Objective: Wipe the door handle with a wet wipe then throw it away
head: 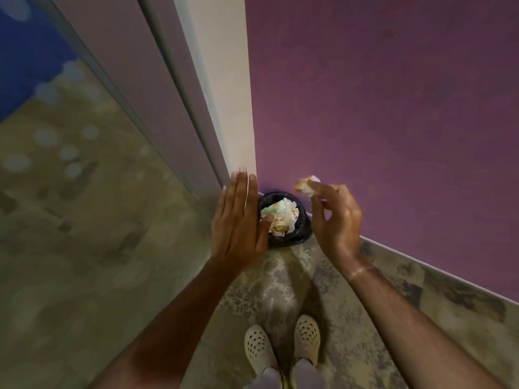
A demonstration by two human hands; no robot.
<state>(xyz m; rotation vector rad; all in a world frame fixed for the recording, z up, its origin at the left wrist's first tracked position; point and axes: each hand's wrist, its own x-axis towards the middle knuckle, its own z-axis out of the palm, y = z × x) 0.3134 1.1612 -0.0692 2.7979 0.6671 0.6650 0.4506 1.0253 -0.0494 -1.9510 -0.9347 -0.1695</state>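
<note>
while right hand (334,217) pinches wipe (306,185), bin (283,220) below

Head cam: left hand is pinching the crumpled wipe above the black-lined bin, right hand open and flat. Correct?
Not quite: the hands are swapped. The head view shows the right hand pinching the crumpled wipe at its fingertips, while the left hand is open and flat. The rest holds: the black-lined bin sits below, already holding crumpled paper.
</note>
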